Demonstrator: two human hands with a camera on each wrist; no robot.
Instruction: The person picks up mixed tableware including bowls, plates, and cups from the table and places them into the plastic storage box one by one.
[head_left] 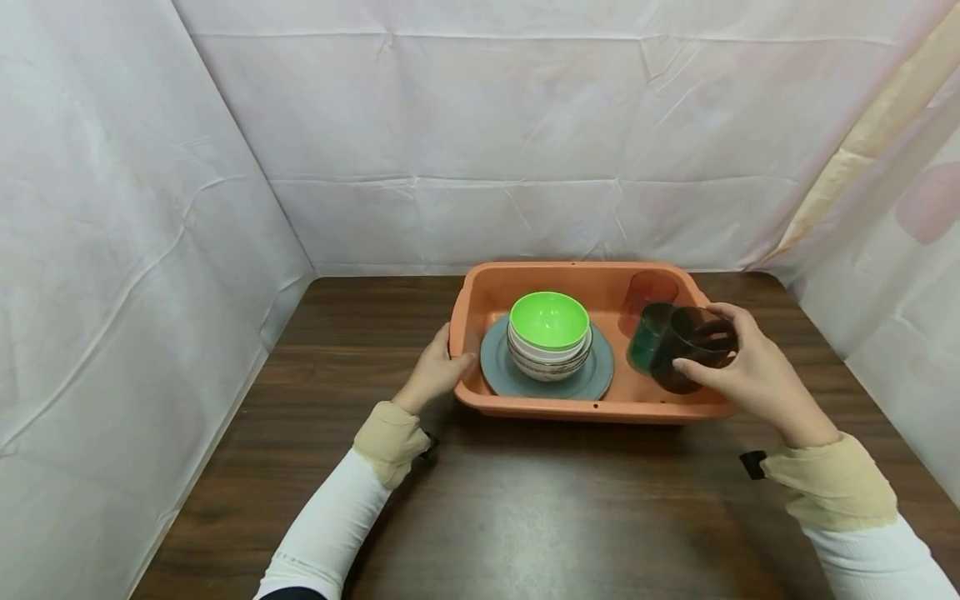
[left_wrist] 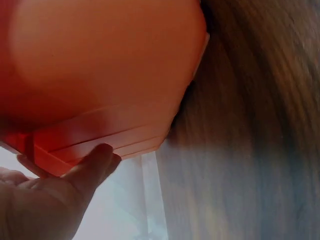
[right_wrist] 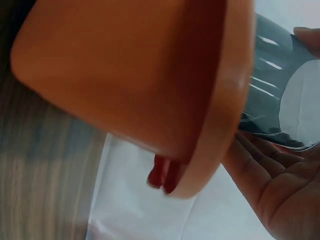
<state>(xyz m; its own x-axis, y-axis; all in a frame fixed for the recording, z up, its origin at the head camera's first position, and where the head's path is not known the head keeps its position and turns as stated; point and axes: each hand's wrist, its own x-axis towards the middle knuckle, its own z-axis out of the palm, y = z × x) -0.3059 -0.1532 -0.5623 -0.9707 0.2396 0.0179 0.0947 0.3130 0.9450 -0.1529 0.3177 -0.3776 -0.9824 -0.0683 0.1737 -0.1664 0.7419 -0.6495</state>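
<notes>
An orange plastic basin (head_left: 540, 408) sits on the dark wooden table. My left hand (head_left: 440, 364) grips its left rim, thumb on top; in the left wrist view that hand (left_wrist: 55, 200) is at the basin's end wall (left_wrist: 115, 75). Over the basin's right end, my right hand (head_left: 757, 367) holds a dark, see-through cup (head_left: 675, 358) between thumb and fingers. Beside that cup stand a green cup (head_left: 643, 346) and, behind it, a red cup (head_left: 637, 304). In the right wrist view, the cup (right_wrist: 272, 80) shows past the basin's rim (right_wrist: 235, 90).
Inside the basin a grey-blue plate (head_left: 495, 367) carries stacked bowls, a bright green bowl (head_left: 550, 321) on top. Behind the table hangs a white sheet (head_left: 480, 150), with more sheeting (head_left: 112, 250) at both sides. Bare tabletop (head_left: 540, 508) shows in front.
</notes>
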